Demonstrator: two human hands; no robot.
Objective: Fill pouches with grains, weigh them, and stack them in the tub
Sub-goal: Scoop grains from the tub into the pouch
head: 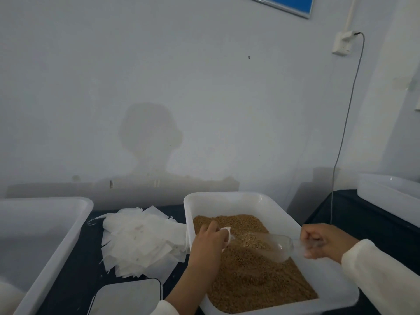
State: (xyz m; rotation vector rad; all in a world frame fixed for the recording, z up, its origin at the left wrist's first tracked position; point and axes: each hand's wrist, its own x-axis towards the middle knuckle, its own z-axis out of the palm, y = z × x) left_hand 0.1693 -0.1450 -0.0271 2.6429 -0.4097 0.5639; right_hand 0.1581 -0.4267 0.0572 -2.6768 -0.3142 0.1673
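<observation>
**Desk:** What's nearest the lens?

**Photographer:** A flat scale (127, 296) at the bottom edge, cut off by the frame, its display out of sight. Just beyond it, both hands work over the grain tub (281, 208) on the dark bench (75, 276).

**Desk:** And the hands?

**Photographer:** The right hand (322, 243) is curled round the handle of a clear scoop (276, 247), which lies nearly level, its long axis running right to left, mouth pointing at the left hand (210, 238). That hand pinches a small white pouch (226, 231) above the grains (254, 276). Pouch and scoop mouth are near each other, apparently not touching.

**Desk:** So the pour depends on what?

**Photographer:** My reading: on lining the scoop's mouth up with the pouch opening. The pouch lies left of the scoop, straight along its axis.

**Desk:** What can't you see?

**Photographer:** The pouch is mostly behind the fingers, so I can't tell if its mouth is open. The scoop is blurred; its load looks like grain, the amount unclear.

**Desk:** Farther back?

**Photographer:** A heap of empty pouches (138, 239) left of the grain tub, then a white tub (68, 226) at far left, its inside largely out of view. Another white tub (386, 192) sits at right.
</observation>
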